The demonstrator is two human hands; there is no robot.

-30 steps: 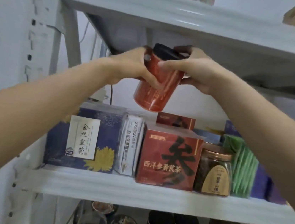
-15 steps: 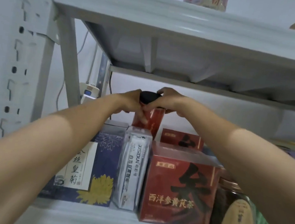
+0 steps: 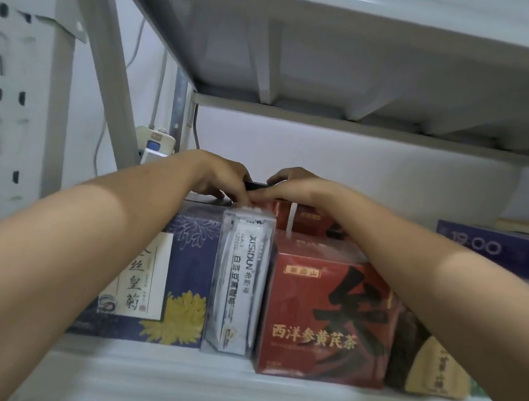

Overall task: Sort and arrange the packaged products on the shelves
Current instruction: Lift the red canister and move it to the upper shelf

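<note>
One white metal shelf (image 3: 233, 393) carries a front row of packages. A navy chrysanthemum box (image 3: 189, 257) stands at nine o'clock of a clear coffee pack (image 3: 240, 280), touching it. A red tea box (image 3: 320, 307) stands at the pack's three o'clock, with a brown jar (image 3: 430, 360) at three o'clock beyond that. Behind the row, at the pack's twelve o'clock, the left hand (image 3: 222, 178) and right hand (image 3: 294, 187) meet, fingers curled round a black-lidded canister (image 3: 256, 186); only its lid shows.

We see a blue box (image 3: 191, 258) with a yellow flower, a red box (image 3: 303, 308) with black writing, a black lid (image 3: 256, 186)
</note>
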